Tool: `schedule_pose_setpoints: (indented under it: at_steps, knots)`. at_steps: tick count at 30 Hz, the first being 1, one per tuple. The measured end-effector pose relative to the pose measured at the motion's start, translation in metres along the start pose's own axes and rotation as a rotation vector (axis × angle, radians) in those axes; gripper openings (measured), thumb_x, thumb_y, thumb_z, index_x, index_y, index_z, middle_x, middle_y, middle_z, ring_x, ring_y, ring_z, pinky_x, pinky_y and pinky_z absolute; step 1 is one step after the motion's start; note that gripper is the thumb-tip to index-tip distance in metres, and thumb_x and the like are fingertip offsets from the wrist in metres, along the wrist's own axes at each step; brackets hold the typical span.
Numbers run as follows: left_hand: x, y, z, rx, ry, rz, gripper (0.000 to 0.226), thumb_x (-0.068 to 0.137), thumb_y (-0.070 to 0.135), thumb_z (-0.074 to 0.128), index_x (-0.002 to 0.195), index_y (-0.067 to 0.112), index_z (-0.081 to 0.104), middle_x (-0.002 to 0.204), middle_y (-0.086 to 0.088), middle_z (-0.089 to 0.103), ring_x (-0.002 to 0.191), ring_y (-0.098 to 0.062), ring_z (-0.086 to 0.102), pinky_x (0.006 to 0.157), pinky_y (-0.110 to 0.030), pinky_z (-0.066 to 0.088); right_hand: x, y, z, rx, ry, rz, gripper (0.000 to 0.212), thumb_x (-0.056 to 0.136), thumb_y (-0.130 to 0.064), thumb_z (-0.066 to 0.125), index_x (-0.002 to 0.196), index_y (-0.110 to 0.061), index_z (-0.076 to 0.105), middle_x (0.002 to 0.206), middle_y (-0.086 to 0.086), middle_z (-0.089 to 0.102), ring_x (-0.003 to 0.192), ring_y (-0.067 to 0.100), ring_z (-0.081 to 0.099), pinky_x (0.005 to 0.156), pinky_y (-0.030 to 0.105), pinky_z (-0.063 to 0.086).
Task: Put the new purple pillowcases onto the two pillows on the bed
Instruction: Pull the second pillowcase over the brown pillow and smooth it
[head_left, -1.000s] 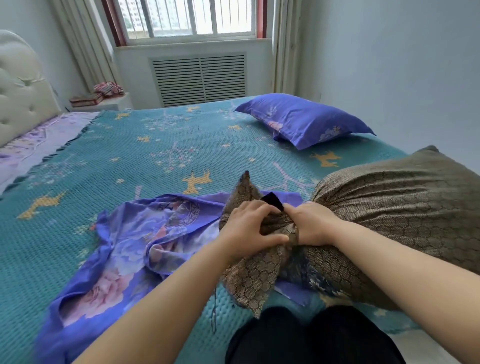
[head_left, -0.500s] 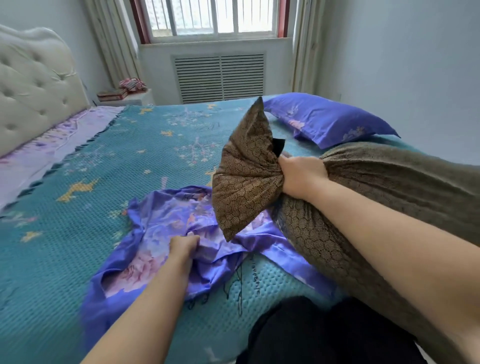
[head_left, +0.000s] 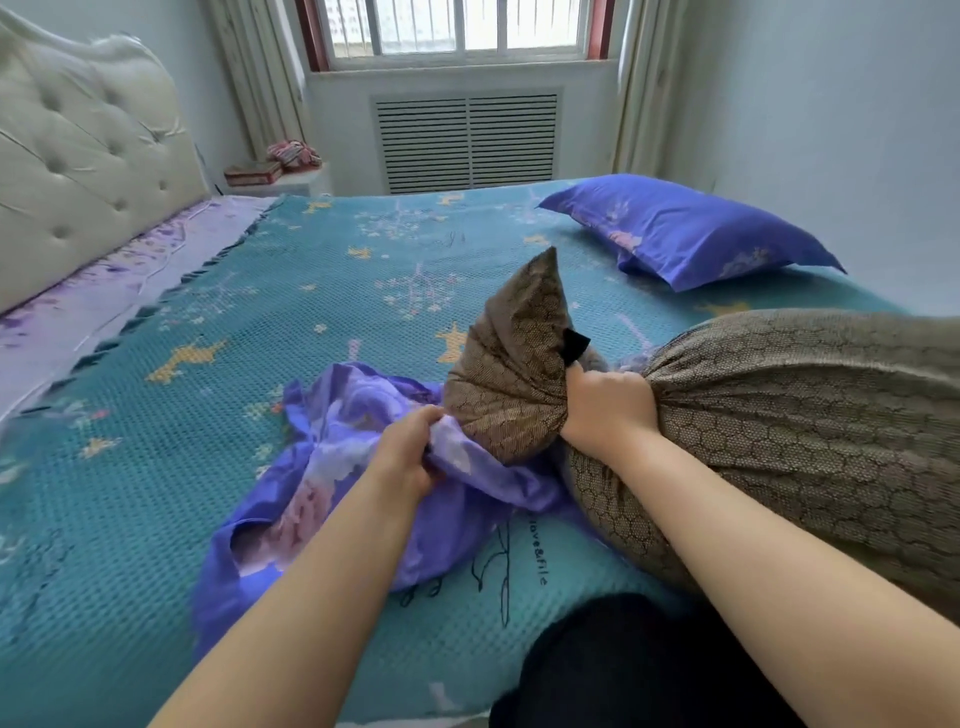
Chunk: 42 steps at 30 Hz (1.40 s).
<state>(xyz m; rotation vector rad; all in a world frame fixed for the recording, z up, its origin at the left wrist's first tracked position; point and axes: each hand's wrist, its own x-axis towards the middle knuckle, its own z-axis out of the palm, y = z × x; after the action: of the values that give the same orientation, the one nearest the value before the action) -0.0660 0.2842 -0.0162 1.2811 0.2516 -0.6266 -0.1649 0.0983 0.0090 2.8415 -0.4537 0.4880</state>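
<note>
Right hand (head_left: 605, 410) clenched round bunched end of brown pillow (head_left: 810, 431), left hand (head_left: 410, 457) pinching loose purple pillowcase (head_left: 332, 499) on bed (head_left: 156, 415)

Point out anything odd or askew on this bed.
The brown pillow is pinched at one end by the right hand, its corner sticking up. The loose pillowcase lies crumpled, gripped by the left hand.

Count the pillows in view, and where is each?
2. A brown pillow at near right, its end squeezed by the right hand; a purple-cased pillow lying at the bed's far right. None seems hidden.
</note>
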Motion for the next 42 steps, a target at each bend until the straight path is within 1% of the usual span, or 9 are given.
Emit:
schedule_pose_setpoints:
  at_steps: [5,12,15,19,26,30,34,39,42]
  knots:
    - [0.012,0.033,-0.011,-0.053,0.124,0.026,0.024,0.083,0.017,0.058,0.061,0.015,0.047,0.035,0.002,0.048,0.038,-0.015,0.051,0.041,-0.017,0.042,-0.019,0.008,0.000,0.057,0.061,-0.140,0.025,0.068,-0.023,0.056,0.092,-0.014,0.058,0.059,-0.004,0.051,0.051,0.022,0.044,0.058,0.025,0.032]
    - [0.028,0.043,-0.007,-0.031,0.173,0.145,0.022,0.080,0.003,0.054,0.062,0.014,0.048,0.033,0.003,0.048,0.036,-0.013,0.049,0.043,-0.017,0.040,-0.030,0.010,-0.003,0.107,0.073,-0.226,0.025,0.065,-0.037,0.066,0.064,-0.021,0.047,0.055,-0.006,0.058,0.050,0.020,0.056,0.064,0.027,0.048]
    - [0.029,0.041,-0.020,0.460,0.315,0.366,0.017,0.071,0.008,0.053,0.055,0.008,0.055,0.047,-0.009,0.059,0.049,-0.026,0.060,0.049,-0.029,0.047,-0.034,0.006,-0.008,0.107,0.073,-0.266,0.034,0.056,-0.034,0.072,0.057,-0.022,0.040,0.046,-0.009,0.050,0.041,0.016,0.049,0.055,0.022,0.042]
    - [0.032,0.048,-0.038,1.475,0.475,0.483,0.031,0.082,0.020,0.054,0.112,0.011,0.058,0.121,-0.012,0.059,0.114,-0.029,0.056,0.097,-0.035,0.037,-0.040,-0.003,-0.011,0.105,0.076,-0.332,0.030,0.047,-0.029,0.073,0.056,-0.020,0.046,0.045,-0.010,0.047,0.039,0.014,0.047,0.053,0.021,0.031]
    - [0.043,0.059,-0.052,1.834,0.341,-0.027,0.035,0.095,0.037,0.046,0.117,0.014,0.061,0.125,0.001,0.062,0.118,-0.016,0.055,0.098,-0.027,0.041,-0.044,-0.009,-0.011,0.097,0.082,-0.341,0.025,0.041,-0.020,0.068,0.060,-0.017,0.052,0.046,-0.008,0.049,0.039,0.015,0.046,0.052,0.022,0.031]
    - [0.047,0.062,-0.063,1.750,0.040,0.044,0.031,0.088,0.035,0.061,0.066,0.013,0.060,0.055,0.001,0.062,0.052,-0.012,0.059,0.062,-0.019,0.050,-0.038,-0.012,-0.012,0.089,0.037,-0.311,0.024,0.046,-0.016,0.064,0.068,-0.015,0.055,0.050,-0.007,0.052,0.042,0.017,0.049,0.053,0.023,0.032]
    - [0.021,0.049,-0.072,1.203,-0.289,-0.067,0.014,0.089,0.003,0.057,0.099,0.012,0.063,0.052,0.001,0.058,0.040,-0.007,0.047,0.041,-0.016,0.042,-0.036,-0.015,-0.013,0.069,-0.004,-0.230,0.042,0.054,-0.017,0.059,0.095,-0.009,0.061,0.054,-0.004,0.053,0.045,0.020,0.050,0.053,0.025,0.034]
    - [0.017,0.043,-0.085,1.848,-0.244,-0.231,0.027,0.084,0.011,0.052,0.107,0.013,0.065,0.054,-0.002,0.047,0.035,-0.012,0.031,0.036,-0.012,0.023,-0.040,-0.018,-0.017,0.045,0.013,-0.144,0.063,0.047,-0.019,0.063,0.108,-0.005,0.063,0.048,-0.005,0.050,0.038,0.018,0.047,0.050,0.023,0.027]
    - [0.017,0.033,-0.083,2.171,-0.126,0.002,0.026,0.081,0.023,0.061,0.105,0.017,0.068,0.078,-0.007,0.063,0.056,-0.019,0.052,0.042,-0.015,0.042,-0.044,-0.017,-0.019,0.047,0.022,-0.145,0.064,0.045,-0.019,0.065,0.106,-0.003,0.064,0.047,-0.004,0.049,0.037,0.019,0.046,0.049,0.023,0.029]
